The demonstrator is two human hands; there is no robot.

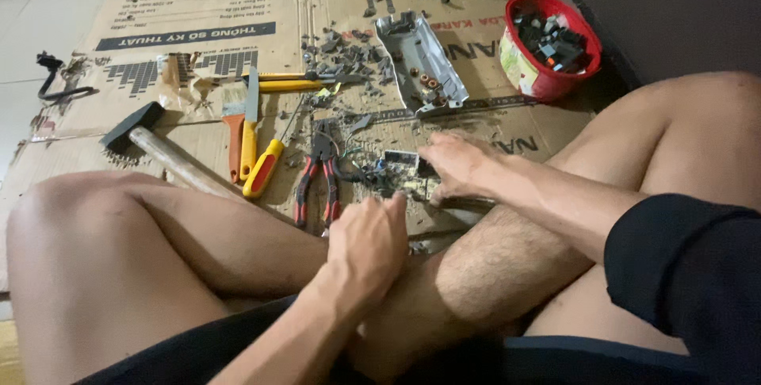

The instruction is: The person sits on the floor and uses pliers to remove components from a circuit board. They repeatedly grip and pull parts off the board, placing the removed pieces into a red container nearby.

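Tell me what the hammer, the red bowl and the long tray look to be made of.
Hammer: dark, matte head, likely steel; pale handle with a grain-like look, probably wood.
Red bowl: glossy, evenly coloured, thin rim, so probably plastic.
Long tray: grey, dull sheen with folded edges, seemingly sheet metal.
All lie on a printed brown cardboard sheet.

The person is wearing dark, nearly black shorts, their fabric showing along the bottom of the view and over the right thigh. Both legs are showing bare below the hems, the shin hairy. Both forearms are going unsleeved, and the left hand (366, 244) and right hand (458, 164) are wearing no gloves.
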